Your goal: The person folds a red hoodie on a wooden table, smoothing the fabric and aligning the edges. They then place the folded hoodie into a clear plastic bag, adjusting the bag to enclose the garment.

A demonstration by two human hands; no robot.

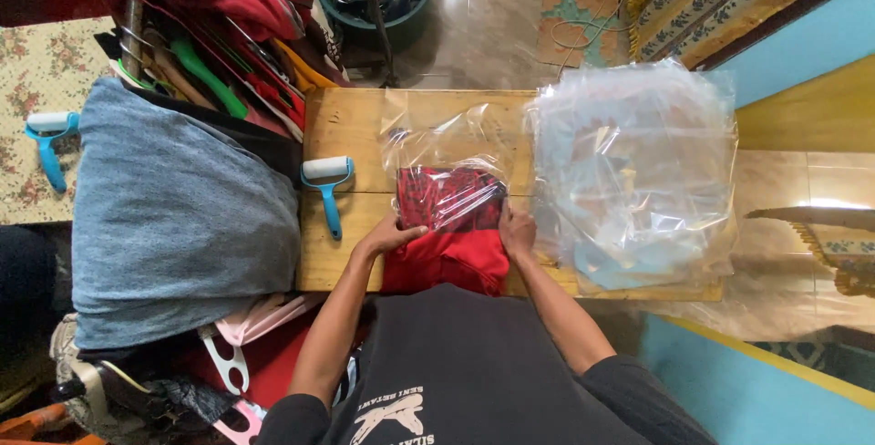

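a folded blue-grey cloth (178, 212) is seen as the largest item, draped over a pile at the left of a wooden table (351, 126). on the right end of the table a stack of clear plastic bags (638, 171) is laid, overhanging the far and right edges. at the table's middle a folded red garment (447, 258) is positioned, its near half bare and hanging slightly over the near edge, its far half already enclosed in a clear plastic bag (437, 158) whose empty remainder lies flat toward the far edge. the left hand (394, 235) is placed at the left side of the bag's opening, fingers curled and pinched on the plastic edge over the garment. the right hand (517, 231) is placed at the right side of the opening, fingers closed on the plastic there; thumb position cannot be told. a blue-handled lint roller (326, 185) is noted on the table just left of the bag, apart from both hands. a second lint roller (47, 139) of the same kind is recorded on the patterned surface at far left. coloured clothes hangers (214, 71) are heaped beyond the cloth.
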